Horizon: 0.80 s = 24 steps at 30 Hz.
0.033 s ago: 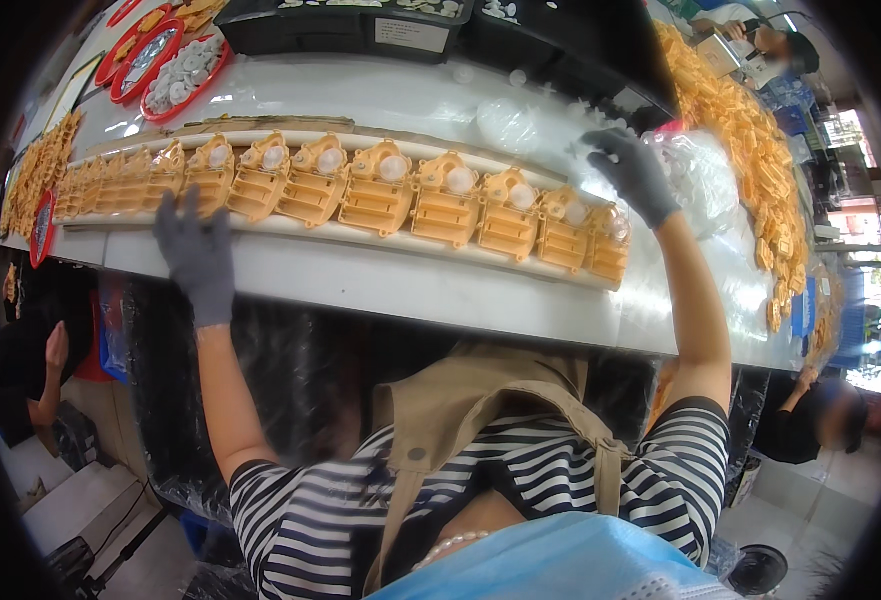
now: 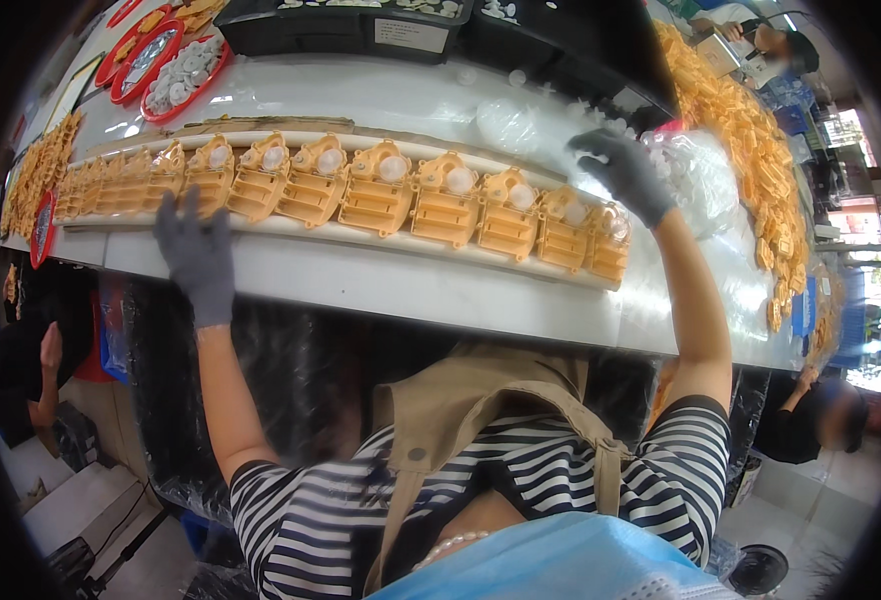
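Observation:
A row of yellow-orange plastic housings, several with round clear or whitish discs in their tops, lies along a long pale rail. My left hand, in a grey glove, is open with its fingers spread, fingertips at the lower edge of the housings on the left. My right hand, also gloved, hovers past the row's right end, fingers stretched leftward and apart, with nothing visible in them. Small translucent parts lie loose just beyond it. A clear disc sits on the last housing, below that hand.
Black bins stand along the far side. Red baskets with grey-white parts are at the far left. A clear plastic bag and a heap of orange parts lie on the right. Other people sit at both sides.
My right hand has shifted slightly to the left, its fingers reaching further over the loose translucent parts. My left hand and the row of housings stay where they were.

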Each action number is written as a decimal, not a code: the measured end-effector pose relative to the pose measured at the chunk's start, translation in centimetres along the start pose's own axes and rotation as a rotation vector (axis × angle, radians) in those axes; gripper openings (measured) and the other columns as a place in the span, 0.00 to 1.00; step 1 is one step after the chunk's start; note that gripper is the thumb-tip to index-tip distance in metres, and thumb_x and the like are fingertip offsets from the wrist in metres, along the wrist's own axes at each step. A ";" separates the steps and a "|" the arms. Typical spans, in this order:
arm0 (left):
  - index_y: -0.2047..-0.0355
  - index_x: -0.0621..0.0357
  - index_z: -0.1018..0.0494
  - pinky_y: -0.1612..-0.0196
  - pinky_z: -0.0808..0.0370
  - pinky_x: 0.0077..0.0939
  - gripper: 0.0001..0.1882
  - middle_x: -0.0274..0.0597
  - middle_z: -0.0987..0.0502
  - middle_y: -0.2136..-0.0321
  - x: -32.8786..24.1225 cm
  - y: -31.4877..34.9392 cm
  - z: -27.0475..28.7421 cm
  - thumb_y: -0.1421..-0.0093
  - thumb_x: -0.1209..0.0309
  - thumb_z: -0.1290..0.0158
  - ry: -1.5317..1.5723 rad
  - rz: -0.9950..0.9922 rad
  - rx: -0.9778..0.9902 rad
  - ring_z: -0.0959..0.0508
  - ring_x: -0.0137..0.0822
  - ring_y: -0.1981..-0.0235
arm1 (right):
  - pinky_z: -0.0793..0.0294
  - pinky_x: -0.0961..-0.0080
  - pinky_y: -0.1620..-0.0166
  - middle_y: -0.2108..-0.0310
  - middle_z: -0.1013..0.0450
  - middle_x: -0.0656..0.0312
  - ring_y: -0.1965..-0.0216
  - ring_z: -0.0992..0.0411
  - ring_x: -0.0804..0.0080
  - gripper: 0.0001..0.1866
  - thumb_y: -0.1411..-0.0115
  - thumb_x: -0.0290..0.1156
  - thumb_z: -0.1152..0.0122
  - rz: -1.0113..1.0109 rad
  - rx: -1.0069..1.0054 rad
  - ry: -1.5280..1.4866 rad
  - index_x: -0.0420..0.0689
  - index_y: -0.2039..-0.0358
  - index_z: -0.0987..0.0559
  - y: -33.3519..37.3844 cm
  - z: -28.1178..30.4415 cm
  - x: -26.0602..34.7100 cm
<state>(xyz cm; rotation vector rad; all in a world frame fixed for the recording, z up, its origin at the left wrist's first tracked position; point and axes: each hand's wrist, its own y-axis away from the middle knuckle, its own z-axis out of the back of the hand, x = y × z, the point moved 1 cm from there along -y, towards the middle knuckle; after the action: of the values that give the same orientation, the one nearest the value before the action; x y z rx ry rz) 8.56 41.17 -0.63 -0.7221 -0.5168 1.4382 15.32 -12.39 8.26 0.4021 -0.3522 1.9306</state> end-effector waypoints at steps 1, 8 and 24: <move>0.43 0.44 0.33 0.41 0.36 0.45 0.26 0.45 0.36 0.42 0.0 0.0 0.0 0.43 0.63 0.42 0.000 0.000 0.000 0.36 0.50 0.42 | 0.27 0.67 0.53 0.59 0.24 0.58 0.57 0.26 0.60 0.11 0.44 0.28 0.39 0.000 0.000 0.000 0.44 0.60 0.19 -0.5 -0.4 0.5; 0.44 0.45 0.33 0.41 0.35 0.44 0.25 0.46 0.36 0.42 -0.4 -0.3 0.2 0.42 0.64 0.43 0.033 0.045 0.022 0.36 0.50 0.42 | 0.26 0.66 0.57 0.64 0.23 0.62 0.61 0.26 0.61 0.07 0.46 0.32 0.39 0.309 -0.006 0.273 0.49 0.66 0.18 -2.4 -2.2 0.4; 0.45 0.48 0.32 0.42 0.35 0.44 0.24 0.49 0.36 0.42 -0.8 -0.4 0.5 0.42 0.64 0.43 0.072 0.086 0.055 0.35 0.51 0.42 | 0.26 0.74 0.64 0.61 0.24 0.59 0.66 0.26 0.69 0.14 0.41 0.27 0.44 -0.187 -0.012 0.061 0.48 0.53 0.23 -7.2 -1.4 0.3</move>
<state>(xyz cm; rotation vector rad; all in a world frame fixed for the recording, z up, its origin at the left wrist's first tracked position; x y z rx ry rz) 8.41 40.46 0.04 -0.7574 -0.3932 1.4949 21.73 -8.86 7.57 0.3547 -0.2765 1.7533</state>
